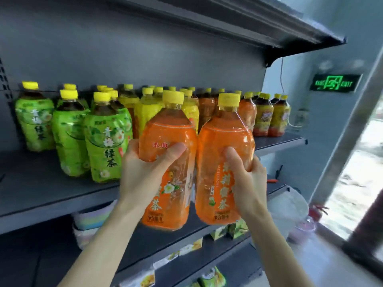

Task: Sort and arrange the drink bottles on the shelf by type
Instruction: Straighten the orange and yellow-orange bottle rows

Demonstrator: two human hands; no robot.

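The left hand is wrapping its grip around the left orange bottle, and the right hand is gripping the right orange bottle. The 2 are touching side by side, held in front of the shelf. Green bottles are standing left of the grip.

Your left hand and right hand hide label text on the left orange bottle and right orange bottle. Lettering on the green sign, far right, is blurred.
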